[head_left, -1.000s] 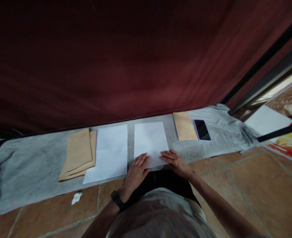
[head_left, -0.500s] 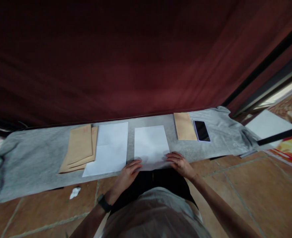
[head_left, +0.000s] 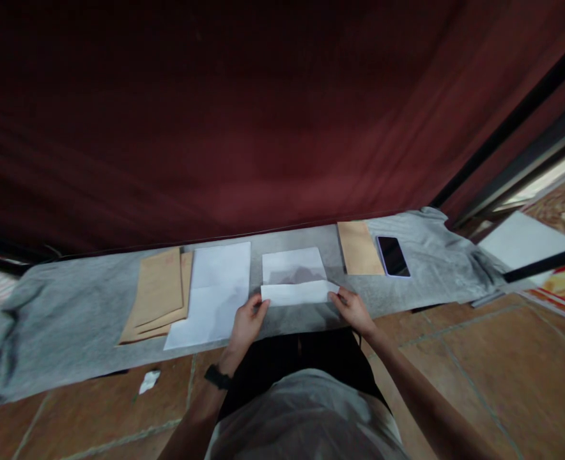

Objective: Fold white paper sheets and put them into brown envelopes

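A white sheet of paper lies in front of me with its near part folded up and over. My left hand pinches the left end of the folded flap, thumb on top. At the flap's right end, my right hand grips the paper between thumb and fingers. Left of my left hand rests a stack of larger white paper. Brown envelopes overlap the stack's left side. Beyond my right hand lies a single brown envelope, with a phone beside it.
A grey cloth covers the long, narrow surface and bunches at both ends. Behind it hangs a dark red curtain-like sheet. A crumpled white scrap lies on the tiled floor. Dark bars slant across the right side.
Both hands have lifted the sheet's near edge and turned it up and away from me, so a folded flap now covers its near part.
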Tool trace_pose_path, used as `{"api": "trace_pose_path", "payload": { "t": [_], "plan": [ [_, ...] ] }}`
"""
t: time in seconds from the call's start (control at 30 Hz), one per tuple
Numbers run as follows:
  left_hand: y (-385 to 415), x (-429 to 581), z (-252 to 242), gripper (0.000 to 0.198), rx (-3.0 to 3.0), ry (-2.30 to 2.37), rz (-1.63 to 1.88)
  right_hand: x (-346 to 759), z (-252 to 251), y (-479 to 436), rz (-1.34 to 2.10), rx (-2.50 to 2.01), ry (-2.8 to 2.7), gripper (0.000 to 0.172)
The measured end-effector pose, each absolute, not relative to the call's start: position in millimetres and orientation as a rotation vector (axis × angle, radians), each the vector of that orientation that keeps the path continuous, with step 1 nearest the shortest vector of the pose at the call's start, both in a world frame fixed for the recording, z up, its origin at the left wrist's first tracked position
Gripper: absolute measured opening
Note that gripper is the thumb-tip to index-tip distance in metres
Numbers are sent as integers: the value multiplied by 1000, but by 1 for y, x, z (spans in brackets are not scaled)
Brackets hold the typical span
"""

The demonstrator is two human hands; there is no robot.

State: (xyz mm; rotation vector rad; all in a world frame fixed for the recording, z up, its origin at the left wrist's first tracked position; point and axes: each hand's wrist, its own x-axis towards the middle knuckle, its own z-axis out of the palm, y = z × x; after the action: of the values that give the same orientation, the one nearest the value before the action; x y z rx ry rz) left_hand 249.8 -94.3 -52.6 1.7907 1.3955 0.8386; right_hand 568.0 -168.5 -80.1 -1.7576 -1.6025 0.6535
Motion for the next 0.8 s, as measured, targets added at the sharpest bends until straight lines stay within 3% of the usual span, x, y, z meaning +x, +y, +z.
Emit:
{"api": "trace_pose_path", "payload": {
  "t": [0.23,0.5,0.67,0.8],
  "plan": [
    [-67,273,-55,30,1634,1449,972,563,-73,-122,519,-1865,-1562,39],
    [-56,278,-56,25,1585,1555,958,553,-78,-100,376,-1810,-1513,30],
    [-55,282,-43,30,1488,1490,1054,553,-63,-98,542,-1730,-1334,34],
    [-54,282,-11,38,1315,1272,1112,556,-22,-89,619,-1527,-1125,41]
  ]
}}
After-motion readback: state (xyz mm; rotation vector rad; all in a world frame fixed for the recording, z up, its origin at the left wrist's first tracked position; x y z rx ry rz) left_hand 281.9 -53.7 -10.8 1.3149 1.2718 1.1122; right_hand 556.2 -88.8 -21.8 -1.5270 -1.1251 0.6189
